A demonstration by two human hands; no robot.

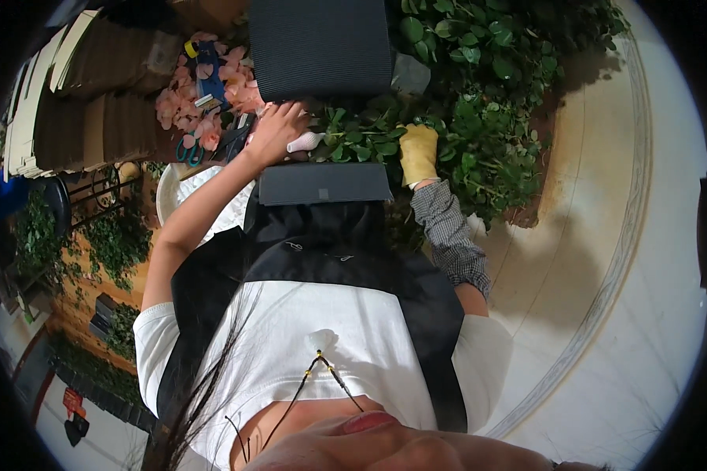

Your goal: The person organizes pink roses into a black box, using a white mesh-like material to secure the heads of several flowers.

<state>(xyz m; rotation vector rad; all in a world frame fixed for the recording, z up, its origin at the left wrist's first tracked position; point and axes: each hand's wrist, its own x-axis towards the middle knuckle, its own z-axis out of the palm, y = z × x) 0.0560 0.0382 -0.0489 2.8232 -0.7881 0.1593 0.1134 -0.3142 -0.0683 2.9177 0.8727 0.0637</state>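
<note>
My left hand (279,129) is bare, its fingers spread and laid down near the lower edge of a black ribbed board (320,55). Just right of its wrist, a pale pink flower bud (305,142) in a light sleeve points left. Green leafy stems (361,137) stretch from there to my right hand (419,153), which wears a yellow glove. That glove is closed around the stems, though its fingertips are hidden among leaves. A dark grey flat panel (324,184) lies between the stems and my black apron.
Pink petals (182,102), teal-handled scissors (188,149) and a blue object (210,74) lie left of the board. Stacked cardboard sheets (106,125) stand farther left. A white basin (169,196) sits under my left forearm. Dense leafy foliage (487,118) covers the right side.
</note>
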